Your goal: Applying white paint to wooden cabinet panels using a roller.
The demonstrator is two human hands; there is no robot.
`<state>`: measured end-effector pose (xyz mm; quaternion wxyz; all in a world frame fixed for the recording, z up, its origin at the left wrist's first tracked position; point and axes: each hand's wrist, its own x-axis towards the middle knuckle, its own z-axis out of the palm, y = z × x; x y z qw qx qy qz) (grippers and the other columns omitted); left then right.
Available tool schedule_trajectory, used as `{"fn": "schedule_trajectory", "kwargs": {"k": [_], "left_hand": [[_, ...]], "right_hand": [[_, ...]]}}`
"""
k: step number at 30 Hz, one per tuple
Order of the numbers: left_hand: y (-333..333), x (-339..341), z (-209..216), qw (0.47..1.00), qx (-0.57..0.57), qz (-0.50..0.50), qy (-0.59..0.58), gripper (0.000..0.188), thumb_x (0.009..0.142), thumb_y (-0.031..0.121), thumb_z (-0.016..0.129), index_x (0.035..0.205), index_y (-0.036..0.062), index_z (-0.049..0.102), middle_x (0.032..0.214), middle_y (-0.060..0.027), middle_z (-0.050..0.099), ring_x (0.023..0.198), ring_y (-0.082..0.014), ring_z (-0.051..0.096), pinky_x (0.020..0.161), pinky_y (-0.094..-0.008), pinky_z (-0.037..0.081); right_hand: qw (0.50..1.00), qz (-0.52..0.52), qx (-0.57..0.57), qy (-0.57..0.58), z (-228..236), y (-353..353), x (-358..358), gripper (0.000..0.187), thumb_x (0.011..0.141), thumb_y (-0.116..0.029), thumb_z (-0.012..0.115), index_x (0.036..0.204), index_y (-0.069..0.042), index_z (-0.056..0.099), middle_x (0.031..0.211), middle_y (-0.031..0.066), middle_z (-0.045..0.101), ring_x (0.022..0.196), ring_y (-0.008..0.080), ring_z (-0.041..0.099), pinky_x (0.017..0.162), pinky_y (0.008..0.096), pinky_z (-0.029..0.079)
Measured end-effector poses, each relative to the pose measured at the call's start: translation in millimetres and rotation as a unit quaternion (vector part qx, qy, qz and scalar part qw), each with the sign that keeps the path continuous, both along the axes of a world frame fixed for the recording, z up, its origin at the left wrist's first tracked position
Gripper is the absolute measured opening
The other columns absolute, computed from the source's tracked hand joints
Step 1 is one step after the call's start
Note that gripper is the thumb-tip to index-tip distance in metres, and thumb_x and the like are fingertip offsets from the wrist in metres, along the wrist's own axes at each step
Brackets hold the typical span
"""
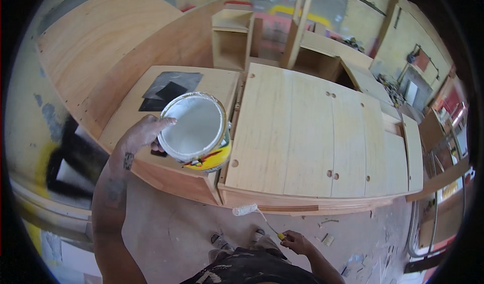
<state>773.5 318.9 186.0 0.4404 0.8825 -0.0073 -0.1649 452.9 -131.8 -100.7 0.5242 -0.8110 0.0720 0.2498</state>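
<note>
My left hand point(146, 134) grips the rim of an open paint can point(220, 159), thumb over the edge, fingers outside. The can has a yellow label and whitish paint inside and along its rim; it tilts toward me above the left wooden cabinet. Low on the right, my right hand point(297, 242) is closed around the yellow handle of a small paint roller point(245, 210). Its white, paint-covered sleeve hovers just in front of the cabinet's front edge. Beside the can, pale wooden panels point(307, 133) with round hinge holes lie side by side on a cabinet.
Dark sandpaper sheets point(169, 90) lie on the left cabinet top point(121, 107) behind the can. A large curved plywood piece point(96, 37) rises at the far left. Open wooden cabinets point(232, 42) stand at the back. Scraps litter the floor point(363, 238) at right.
</note>
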Motion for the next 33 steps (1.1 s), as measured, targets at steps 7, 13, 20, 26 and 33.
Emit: {"fn": "schedule_trajectory", "kwargs": {"k": [7,13,20,26,33], "left_hand": [[-14,71,4,0.999,0.001,-0.011,0.051,0.054,0.092,0.053,0.057,0.102,0.0014,0.068,0.076,-0.0092,0.069,0.053,-0.0125,0.063,0.044,-0.0231,0.047],[-4,126,-12,0.992,-0.039,0.111,0.042,0.05,0.087,0.061,0.059,0.106,0.0145,0.066,0.076,-0.0017,0.061,0.056,-0.0107,0.055,0.047,-0.0241,0.045],[3,136,-28,0.983,-0.018,0.182,0.014,0.07,0.081,0.082,0.045,0.11,0.0214,0.066,0.079,0.0028,0.061,0.079,-0.0091,0.054,0.073,-0.0311,0.044],[9,109,-23,0.987,-0.135,0.092,0.001,0.098,0.077,0.093,0.021,0.12,0.0168,0.065,0.076,0.0001,0.061,0.062,-0.0122,0.055,0.056,-0.026,0.048],[52,18,-135,0.807,-0.057,0.329,-0.487,0.027,0.098,0.022,0.052,0.119,0.0066,0.059,0.096,-0.0039,0.058,0.09,-0.0168,0.058,0.077,-0.0327,0.045]], "right_hand": [[0.983,-0.108,0.136,0.062,57,-19,-10,0.037,0.086,-0.014,0.073,0.118,-0.001,0.059,0.091,0.0017,0.063,0.084,0.0102,0.057,0.078,0.0276,0.048],[0.966,-0.129,0.225,-0.025,51,-52,16,0.033,0.085,-0.009,0.072,0.113,0.0,0.058,0.086,0.0007,0.06,0.079,0.0082,0.055,0.072,0.0264,0.047],[0.932,-0.229,0.263,-0.097,59,-72,50,0.023,0.085,-0.01,0.065,0.104,-0.004,0.055,0.074,-0.0003,0.054,0.053,0.0045,0.045,0.043,0.0207,0.034],[0.859,-0.35,0.284,-0.242,56,-84,72,0.035,0.083,-0.012,0.059,0.115,-0.001,0.05,0.071,0.0015,0.051,0.058,0.0096,0.047,0.053,0.0237,0.04],[0.834,-0.472,0.158,-0.239,72,-79,113,0.016,0.087,-0.012,0.054,0.1,-0.006,0.046,0.068,0.0015,0.048,0.056,0.0088,0.045,0.052,0.0246,0.04]]}}
